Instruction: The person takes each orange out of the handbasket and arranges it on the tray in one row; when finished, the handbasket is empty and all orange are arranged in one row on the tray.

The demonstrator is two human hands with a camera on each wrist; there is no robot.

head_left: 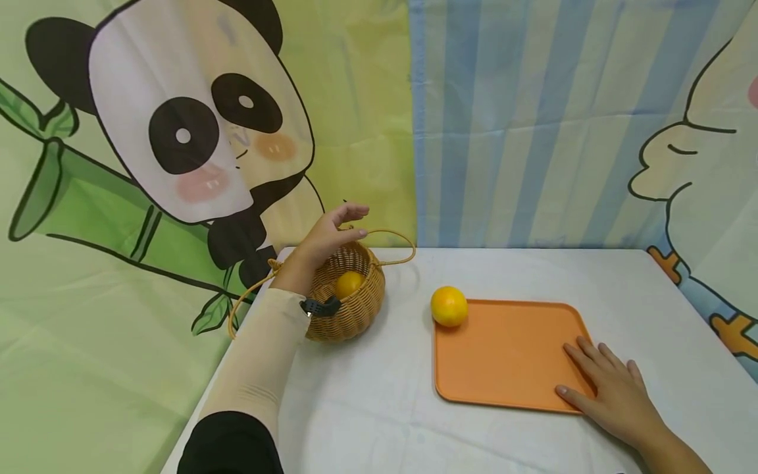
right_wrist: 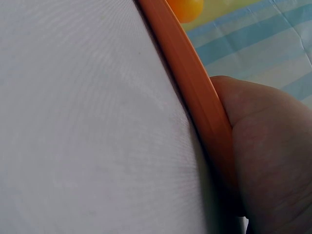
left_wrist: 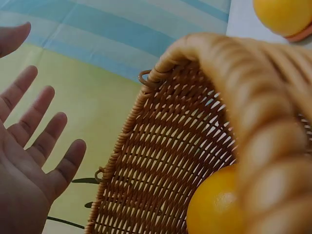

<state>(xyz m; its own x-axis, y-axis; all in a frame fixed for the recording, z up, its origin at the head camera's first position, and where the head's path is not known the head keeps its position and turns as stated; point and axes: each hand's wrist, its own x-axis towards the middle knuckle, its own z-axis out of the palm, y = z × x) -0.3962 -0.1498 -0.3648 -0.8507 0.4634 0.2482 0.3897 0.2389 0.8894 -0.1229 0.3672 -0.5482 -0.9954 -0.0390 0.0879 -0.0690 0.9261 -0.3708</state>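
Above the far rim of a round wicker basket [head_left: 361, 306] is my left hand [head_left: 333, 232], its fingers apart and holding nothing. The left wrist view shows that palm [left_wrist: 24, 161] beside the woven wall, not touching it. Inside the basket lies one orange [head_left: 349, 284]. A second orange [head_left: 449, 306] sits at the far left corner of an orange tray [head_left: 509, 355]. My right hand [head_left: 618, 398] rests on the tray's near right corner with fingers spread. In the right wrist view, part of this hand [right_wrist: 273, 151] lies against the tray's edge [right_wrist: 195, 83].
The basket's thin handle [head_left: 398, 232] loops out on both sides. A white cloth covers the table [head_left: 367, 415]. Behind it hangs a curtain [head_left: 503, 118] with a panda print and blue stripes.
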